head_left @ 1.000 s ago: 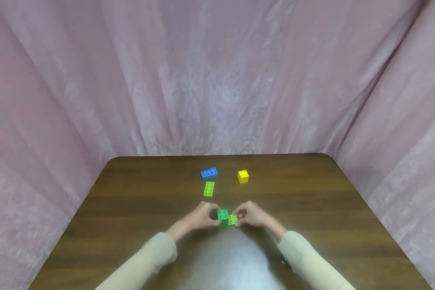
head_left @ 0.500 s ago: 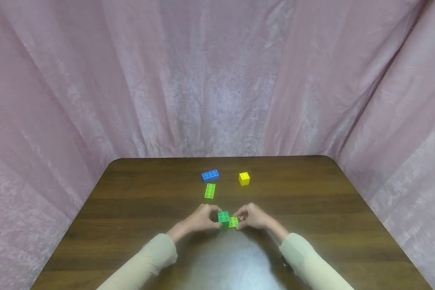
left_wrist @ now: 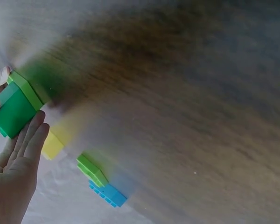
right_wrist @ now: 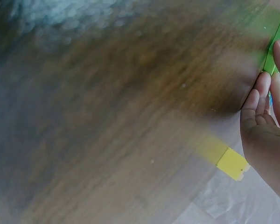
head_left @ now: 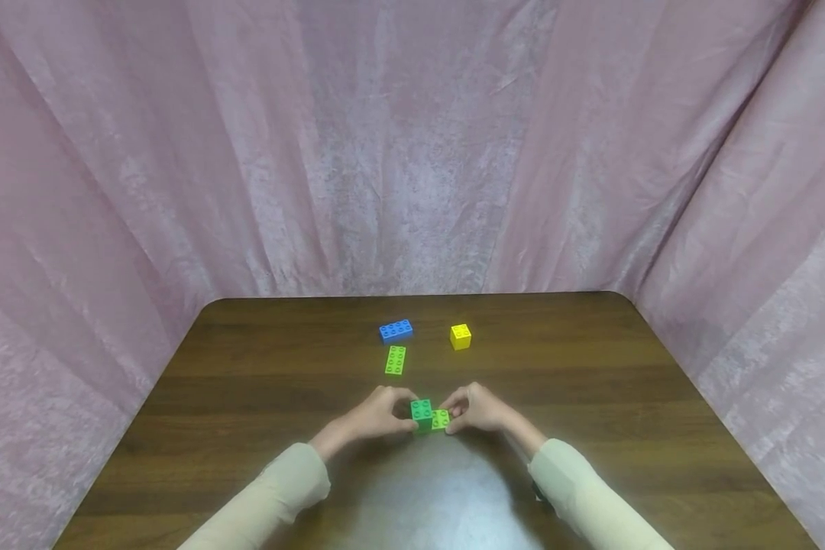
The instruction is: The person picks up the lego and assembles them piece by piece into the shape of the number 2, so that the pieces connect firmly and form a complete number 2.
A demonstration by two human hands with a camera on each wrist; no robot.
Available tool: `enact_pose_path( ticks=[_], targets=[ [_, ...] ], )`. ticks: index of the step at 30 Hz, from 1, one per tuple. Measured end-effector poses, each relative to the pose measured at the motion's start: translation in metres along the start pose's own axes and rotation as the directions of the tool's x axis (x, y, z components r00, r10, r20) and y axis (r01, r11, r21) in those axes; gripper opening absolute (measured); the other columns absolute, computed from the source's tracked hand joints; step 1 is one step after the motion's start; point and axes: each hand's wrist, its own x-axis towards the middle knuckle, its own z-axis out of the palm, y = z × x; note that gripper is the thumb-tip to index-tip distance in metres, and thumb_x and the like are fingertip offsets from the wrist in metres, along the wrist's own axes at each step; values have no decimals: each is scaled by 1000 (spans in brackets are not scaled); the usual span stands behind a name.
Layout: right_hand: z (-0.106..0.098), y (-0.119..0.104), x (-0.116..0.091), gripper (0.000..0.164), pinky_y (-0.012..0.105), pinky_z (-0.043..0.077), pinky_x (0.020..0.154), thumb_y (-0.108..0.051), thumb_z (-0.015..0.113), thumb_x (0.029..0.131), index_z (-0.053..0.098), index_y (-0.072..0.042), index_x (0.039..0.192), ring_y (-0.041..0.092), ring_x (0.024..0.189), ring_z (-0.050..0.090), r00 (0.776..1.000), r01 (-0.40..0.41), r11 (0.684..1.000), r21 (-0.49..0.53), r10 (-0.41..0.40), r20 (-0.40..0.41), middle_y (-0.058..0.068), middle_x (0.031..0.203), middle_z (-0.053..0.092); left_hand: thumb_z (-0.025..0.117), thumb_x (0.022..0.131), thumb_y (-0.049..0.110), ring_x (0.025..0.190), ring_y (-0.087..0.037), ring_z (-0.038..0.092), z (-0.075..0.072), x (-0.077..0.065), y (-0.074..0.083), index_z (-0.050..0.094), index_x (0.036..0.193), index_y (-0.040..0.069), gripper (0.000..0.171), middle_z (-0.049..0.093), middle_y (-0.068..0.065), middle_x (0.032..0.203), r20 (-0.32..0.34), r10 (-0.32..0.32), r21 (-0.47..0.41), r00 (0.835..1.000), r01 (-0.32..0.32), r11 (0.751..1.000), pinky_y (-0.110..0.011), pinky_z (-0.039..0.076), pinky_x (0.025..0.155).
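Note:
A dark green toy building brick (head_left: 422,412) sits on the left part of a thin lime green brick (head_left: 441,419), whose right studs show. My left hand (head_left: 383,412) pinches the dark green brick between thumb and fingers from its left side. From the right, my right hand (head_left: 479,410) pinches the end of the lime brick. In the left wrist view the dark green brick (left_wrist: 16,110) lies flush against the lime brick (left_wrist: 26,89). Only part of the lime brick (right_wrist: 272,53) shows in the right wrist view, beside the thumb.
Beyond the hands lies another thin lime green brick (head_left: 395,360), with a blue brick (head_left: 396,331) just behind it. A yellow brick (head_left: 461,337) stands to their right. All rest on the brown wooden table (head_left: 261,359), with a pink curtain (head_left: 412,191) behind its far edge.
Both hands keep their grip on the joined bricks, which stay in nearly the same place. The whole head view shifts slightly; the other bricks stay put on the table.

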Motion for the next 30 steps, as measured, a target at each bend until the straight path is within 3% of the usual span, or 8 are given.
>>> enact_pose_path(
  ticks=[9,14,21,25,30],
  targets=[
    [-1,0,1,34,24,51,72,-6,83,70,73,-3,103,13,79,58,1000,-9,1000,-14,9,-9,5,89,69,73,85,16,108,-28,67,-13,2,-2,68,115,0,34,71,-16,117,8,6,30,1000,-6,1000,-45,56,94],
    [0,1,1,35,20,51,70,-7,83,70,73,-3,103,11,77,58,1000,-7,1000,-6,7,-6,5,87,69,72,87,18,113,-32,65,-33,6,-12,67,116,-1,35,70,-16,118,-98,-35,22,995,37,999,-47,54,98],
    [4,1,3,36,19,50,69,-6,83,70,72,-3,104,12,77,56,1000,-23,999,29,22,13,5,86,66,72,87,18,117,-37,62,-57,6,-34,65,119,-3,38,69,-19,120,-285,-124,-87,950,103,991,-52,50,100],
    [4,2,5,36,20,50,69,-8,83,70,73,-4,104,13,78,56,1000,-20,1000,13,20,11,4,86,66,73,86,19,117,-36,62,-65,9,-46,65,119,-2,40,69,-19,121,-352,-162,-126,922,125,984,-52,51,100],
    [2,4,2,37,19,50,68,-6,83,69,73,-4,104,14,77,56,999,-43,999,9,42,1,3,85,64,72,87,22,123,-38,58,-66,24,-58,61,125,-3,47,65,-20,127,-398,-194,-133,897,152,979,-54,47,103]
  ],
)
